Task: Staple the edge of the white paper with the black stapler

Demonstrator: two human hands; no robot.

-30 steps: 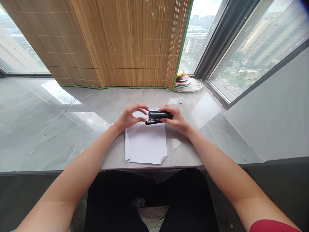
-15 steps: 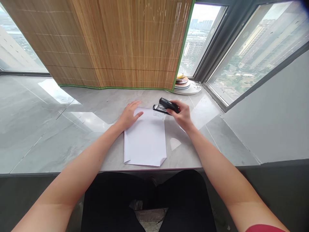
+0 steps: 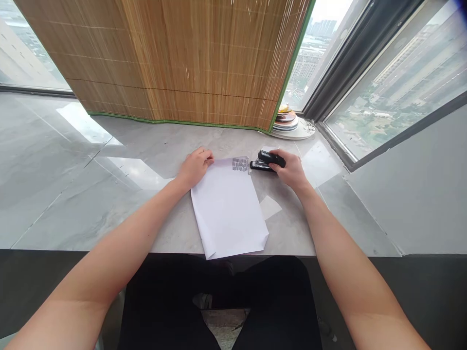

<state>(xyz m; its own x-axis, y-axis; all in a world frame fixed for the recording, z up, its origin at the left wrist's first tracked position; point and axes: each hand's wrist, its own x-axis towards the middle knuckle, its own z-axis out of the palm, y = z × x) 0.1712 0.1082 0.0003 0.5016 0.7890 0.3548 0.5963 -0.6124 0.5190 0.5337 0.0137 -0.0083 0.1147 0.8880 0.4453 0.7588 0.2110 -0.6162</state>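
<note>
My right hand (image 3: 290, 169) is closed round a black stapler (image 3: 270, 158), its jaws apart and pointing left. The stapler's tip sits at the upper right corner of a white stack of paper (image 3: 229, 209), close to a patch of small dark marks (image 3: 240, 164). With its fingers curled in, my left hand (image 3: 198, 166) grips the upper left corner of the paper. The paper lies askew on the grey sill, its lower corners creased and bent, its near end reaching the front edge.
A bamboo blind (image 3: 182, 63) with green edging hangs behind the grey tiled sill (image 3: 120, 194). Several stacked plates (image 3: 288, 124) stand in the back right corner by the window frame (image 3: 343, 73). A white wall (image 3: 419, 194) rises on the right.
The paper has turned, its near end swinging right. My left hand's fingers have gone from spread to curled at the corner. The stapler has moved right, uncovering the dark marks.
</note>
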